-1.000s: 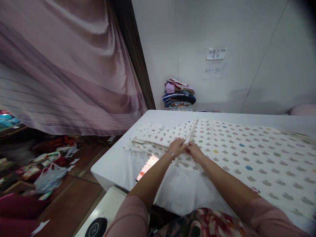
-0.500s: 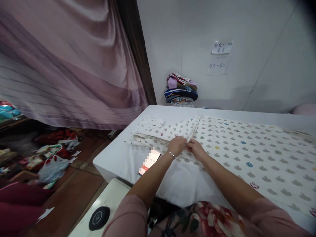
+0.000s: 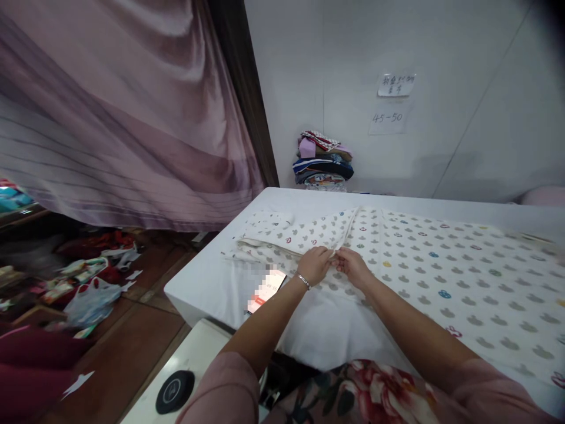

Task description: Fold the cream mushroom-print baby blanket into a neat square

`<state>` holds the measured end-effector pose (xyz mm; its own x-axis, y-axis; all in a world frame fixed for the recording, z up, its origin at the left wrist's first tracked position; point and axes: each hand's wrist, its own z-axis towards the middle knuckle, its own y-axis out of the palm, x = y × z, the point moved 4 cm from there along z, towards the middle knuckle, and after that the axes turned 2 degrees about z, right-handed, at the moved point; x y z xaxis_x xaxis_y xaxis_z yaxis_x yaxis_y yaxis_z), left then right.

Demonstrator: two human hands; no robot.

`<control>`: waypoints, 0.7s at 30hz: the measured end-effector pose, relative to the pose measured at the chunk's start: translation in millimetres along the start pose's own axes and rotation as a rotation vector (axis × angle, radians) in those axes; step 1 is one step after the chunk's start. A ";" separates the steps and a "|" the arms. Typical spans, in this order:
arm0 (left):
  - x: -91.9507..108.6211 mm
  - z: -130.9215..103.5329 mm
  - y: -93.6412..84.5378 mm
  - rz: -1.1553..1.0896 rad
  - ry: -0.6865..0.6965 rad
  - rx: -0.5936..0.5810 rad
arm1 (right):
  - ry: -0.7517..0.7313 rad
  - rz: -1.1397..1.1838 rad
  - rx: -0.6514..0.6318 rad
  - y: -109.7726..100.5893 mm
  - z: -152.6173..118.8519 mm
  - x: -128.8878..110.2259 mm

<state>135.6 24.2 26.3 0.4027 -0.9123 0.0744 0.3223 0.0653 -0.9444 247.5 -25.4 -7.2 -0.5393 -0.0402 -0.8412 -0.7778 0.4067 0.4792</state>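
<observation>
A long white cloth (image 3: pixel 410 265) printed with grey shapes and a few coloured ones lies spread over the table, partly folded over itself at its left end. My left hand (image 3: pixel 314 265), with a bracelet at the wrist, pinches the cloth's edge near the fold. Right beside it, my right hand (image 3: pixel 351 267) is closed on the same edge, and the two sets of fingertips nearly meet. Some fingertips are hidden in the fabric. A lit phone (image 3: pixel 267 290) rests on the table by my left forearm, partly blurred out.
The white-covered table (image 3: pixel 198 282) has its left corner near me. Folded clothes (image 3: pixel 324 162) are piled against the wall behind. A pinkish curtain (image 3: pixel 145 118) hangs at left, above bags (image 3: pixel 92 300) on the floor. A round black object (image 3: pixel 175 391) sits on a white surface.
Both hands stay at the same edge of the cloth, their fingers shifting only slightly. The view has moved a little.
</observation>
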 end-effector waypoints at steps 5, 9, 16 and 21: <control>-2.9 4.1 1.5 0.058 -0.050 0.004 | -0.044 -0.013 0.031 2.8 3.4 -0.6; -20.1 16.5 -4.1 0.050 -0.139 0.037 | -0.088 -0.141 0.001 0.2 2.9 -9.1; -104.9 77.3 -40.8 -0.031 -0.460 0.158 | -0.169 -0.564 0.029 -54.8 -18.1 -38.4; -184.1 142.9 -60.3 0.039 -0.628 0.201 | -0.268 -1.015 0.228 -123.2 -32.8 -64.7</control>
<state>164.4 246.0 115.3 0.8211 -0.5023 0.2713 0.4262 0.2232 -0.8766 367.6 -102.8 -3.6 0.4352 -0.2651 -0.8604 -0.7289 0.4573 -0.5095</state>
